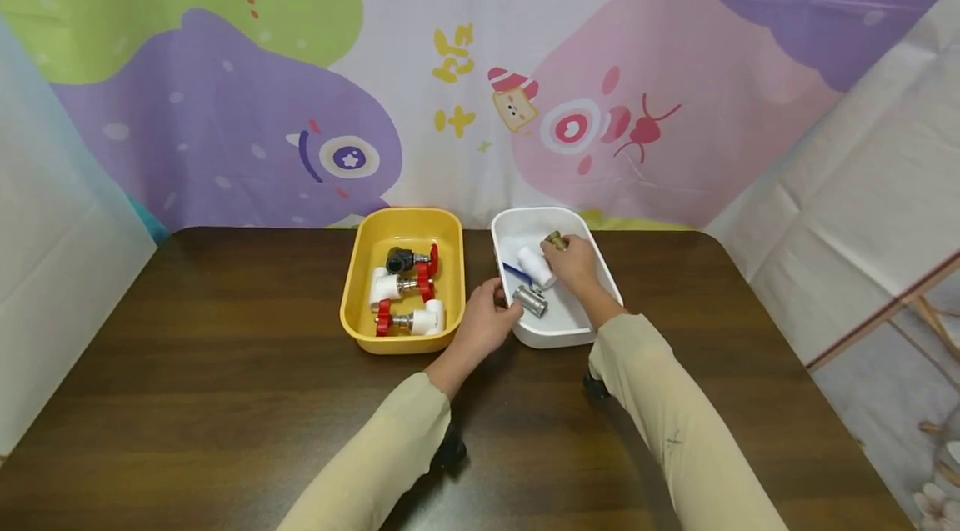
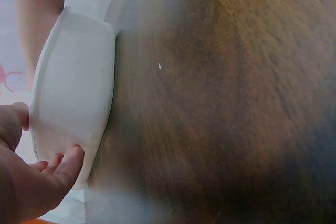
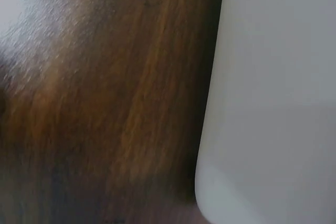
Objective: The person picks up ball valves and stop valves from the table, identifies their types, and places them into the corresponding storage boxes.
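A white plastic tray (image 1: 555,338) stands on the table, also seen in the left wrist view as a white wall (image 2: 76,77). My left hand (image 1: 483,323) holds its left side, the thumb at the rim and the fingers against the outer wall (image 2: 31,177). Over the tray's far right part, my right hand (image 1: 576,266) pinches a brass-coloured fitting (image 1: 557,240), partly hidden by the fingers. Near it in the tray lie a white plastic pipe fitting (image 1: 534,266) and a metal ball valve (image 1: 531,301) with a blue lever. The right wrist view misses the right hand.
A yellow tray (image 1: 402,346) sits left of the white one. Inside are a black valve (image 1: 401,259) and two white valves (image 1: 388,288), all with red handles. A patterned cloth (image 1: 450,156) hangs behind the dark wooden table (image 1: 247,364).
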### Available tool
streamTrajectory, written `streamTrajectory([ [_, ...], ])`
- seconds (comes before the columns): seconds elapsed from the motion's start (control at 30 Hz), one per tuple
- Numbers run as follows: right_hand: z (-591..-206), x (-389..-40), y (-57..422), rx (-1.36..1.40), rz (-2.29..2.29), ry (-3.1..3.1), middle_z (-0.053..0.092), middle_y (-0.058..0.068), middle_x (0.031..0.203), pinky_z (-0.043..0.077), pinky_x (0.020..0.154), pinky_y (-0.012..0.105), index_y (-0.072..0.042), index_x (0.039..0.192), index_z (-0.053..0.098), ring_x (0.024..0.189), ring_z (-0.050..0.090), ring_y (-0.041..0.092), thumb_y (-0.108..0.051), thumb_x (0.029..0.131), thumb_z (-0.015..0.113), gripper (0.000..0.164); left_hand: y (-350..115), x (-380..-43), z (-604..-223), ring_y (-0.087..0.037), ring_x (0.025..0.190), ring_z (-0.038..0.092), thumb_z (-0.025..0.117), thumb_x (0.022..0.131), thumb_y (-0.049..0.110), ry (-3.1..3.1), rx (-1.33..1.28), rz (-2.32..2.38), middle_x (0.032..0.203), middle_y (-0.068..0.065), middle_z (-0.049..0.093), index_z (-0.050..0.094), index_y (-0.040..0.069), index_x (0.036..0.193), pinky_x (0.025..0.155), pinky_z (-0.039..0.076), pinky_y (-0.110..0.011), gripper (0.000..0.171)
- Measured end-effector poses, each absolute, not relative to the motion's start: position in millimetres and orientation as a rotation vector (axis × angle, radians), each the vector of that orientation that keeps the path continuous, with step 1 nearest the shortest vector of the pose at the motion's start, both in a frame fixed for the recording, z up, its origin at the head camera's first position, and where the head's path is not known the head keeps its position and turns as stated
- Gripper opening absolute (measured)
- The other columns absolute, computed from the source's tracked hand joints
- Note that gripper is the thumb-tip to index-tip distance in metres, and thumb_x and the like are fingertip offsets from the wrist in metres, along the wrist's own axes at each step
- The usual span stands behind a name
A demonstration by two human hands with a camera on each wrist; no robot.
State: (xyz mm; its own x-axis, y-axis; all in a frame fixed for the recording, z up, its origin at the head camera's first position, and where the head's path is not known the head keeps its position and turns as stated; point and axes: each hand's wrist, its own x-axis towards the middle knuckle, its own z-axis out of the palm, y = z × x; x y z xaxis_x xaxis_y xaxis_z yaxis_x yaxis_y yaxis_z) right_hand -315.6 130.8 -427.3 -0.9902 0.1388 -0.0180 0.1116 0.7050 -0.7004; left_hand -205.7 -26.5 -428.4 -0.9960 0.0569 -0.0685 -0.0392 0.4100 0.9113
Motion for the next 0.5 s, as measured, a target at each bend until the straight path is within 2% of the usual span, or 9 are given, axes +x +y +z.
streamTrajectory([
  [0.23, -423.0, -312.3, 133.8, -0.208, 1.167, -2.958, 0.048, 0.025, 0.134, 0.039, 0.104, 0.042, 0.006, 0.136, 0.041, 0.12, 0.049, 0.035, -0.032, 0.085, 0.051, 0.064, -27.8, -206.4, -428.8, -0.02, 0.087, 0.058, 0.057, 0.088, 0.019, 2.571, 0.013, 1.658, 0.114, -0.016, 0.051, 0.041, -0.004, 0.136, 0.069, 0.051, -0.026, 0.056],
  [0.4, -424.5, -311.5, 136.9, -0.187, 1.16, -2.965, 0.047, 0.025, 0.136, 0.037, 0.106, 0.042, 0.006, 0.135, 0.041, 0.124, 0.046, 0.035, -0.036, 0.086, 0.051, 0.066, -26.7, -206.3, -429.3, -0.02, 0.089, 0.059, 0.057, 0.088, 0.02, 2.561, 0.008, 1.655, 0.115, -0.016, 0.05, 0.04, -0.003, 0.136, 0.071, 0.052, -0.027, 0.056],
  [0.5, -424.7, -311.4, 137.9, -0.168, 1.149, -2.968, 0.05, 0.024, 0.132, 0.039, 0.104, 0.042, 0.006, 0.133, 0.044, 0.121, 0.048, 0.034, -0.038, 0.086, 0.051, 0.064, -26.0, -206.7, -429.4, -0.021, 0.09, 0.059, 0.057, 0.087, 0.02, 2.572, 0.007, 1.647, 0.114, -0.016, 0.051, 0.041, -0.003, 0.135, 0.072, 0.052, -0.028, 0.056],
])
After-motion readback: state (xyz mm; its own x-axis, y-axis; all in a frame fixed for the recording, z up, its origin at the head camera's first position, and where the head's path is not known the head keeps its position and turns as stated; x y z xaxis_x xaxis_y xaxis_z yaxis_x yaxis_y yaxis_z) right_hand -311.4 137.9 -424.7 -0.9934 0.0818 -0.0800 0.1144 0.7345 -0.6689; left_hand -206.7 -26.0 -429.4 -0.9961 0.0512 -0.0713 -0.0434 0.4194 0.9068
